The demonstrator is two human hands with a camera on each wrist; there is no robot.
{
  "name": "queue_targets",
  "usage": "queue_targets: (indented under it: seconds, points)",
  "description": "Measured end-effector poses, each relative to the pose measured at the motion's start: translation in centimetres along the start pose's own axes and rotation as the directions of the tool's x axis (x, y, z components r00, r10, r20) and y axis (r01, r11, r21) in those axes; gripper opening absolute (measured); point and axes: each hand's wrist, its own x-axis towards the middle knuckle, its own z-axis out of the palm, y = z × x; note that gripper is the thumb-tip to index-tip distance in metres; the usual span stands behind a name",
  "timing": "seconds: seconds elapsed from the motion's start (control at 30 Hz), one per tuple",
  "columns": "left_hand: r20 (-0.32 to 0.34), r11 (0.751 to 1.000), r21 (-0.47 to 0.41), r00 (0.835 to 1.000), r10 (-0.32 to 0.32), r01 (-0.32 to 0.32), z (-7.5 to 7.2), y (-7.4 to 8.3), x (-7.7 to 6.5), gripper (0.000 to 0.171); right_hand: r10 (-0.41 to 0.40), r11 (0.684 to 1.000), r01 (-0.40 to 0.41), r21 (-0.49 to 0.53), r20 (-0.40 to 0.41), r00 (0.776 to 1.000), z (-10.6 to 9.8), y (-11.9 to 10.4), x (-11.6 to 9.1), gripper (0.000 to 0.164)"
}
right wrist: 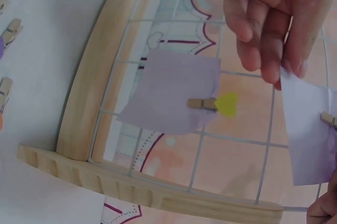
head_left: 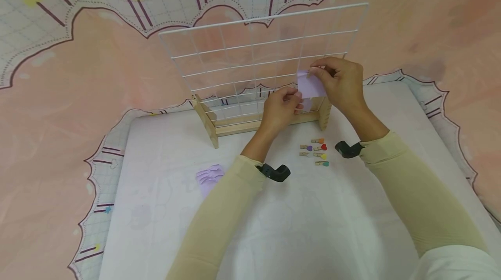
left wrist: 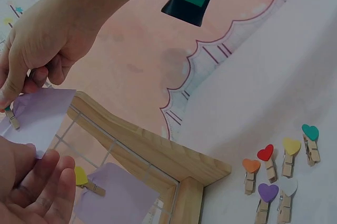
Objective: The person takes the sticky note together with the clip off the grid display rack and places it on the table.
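Note:
My left hand [head_left: 279, 108] pinches the lower left corner of a purple paper sheet [head_left: 311, 85] held up at the right side of a white wire grid [head_left: 254, 45]. At the sheet's upper edge my right hand [head_left: 342, 82] grips a small wooden clothespin [left wrist: 14, 119] with a green end, mostly covered by the thumb. The clothespin overlaps the paper. Lower on the grid hangs a second purple sheet [right wrist: 171, 89], fixed by a clothespin with a yellow heart [right wrist: 226, 104].
The grid stands in a wooden base [head_left: 238, 128] on a white-covered table [head_left: 164, 210]. Several heart clothespins [head_left: 320, 148] lie in front of the base, below the hands. A stack of purple sheets [head_left: 209, 178] lies left, partly behind the left sleeve. Patterned cloth [head_left: 98, 75] hangs behind.

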Motion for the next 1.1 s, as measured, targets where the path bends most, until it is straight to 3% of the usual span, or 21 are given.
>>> queue_targets:
  seconds: [0.5,0.83,1.1]
  points:
    - [0.003,1.000,0.001,1.000,0.024,-0.024,-0.05,0.20,0.19,0.018,0.061,0.998,-0.061,0.007,0.000,0.998,-0.15,-0.29,0.05,0.016]
    - [0.003,0.998,0.053,0.999,0.037,-0.037,-0.33,0.01,0.14,0.016,0.058,0.998,-0.058,0.007,-0.018,0.998,-0.12,-0.23,0.02,0.016]
    - [-0.006,0.990,0.111,0.996,0.091,-0.090,-0.52,-0.40,-0.18,0.015,0.053,0.998,-0.051,0.042,-0.053,0.997,-0.13,-0.14,0.08,0.019]
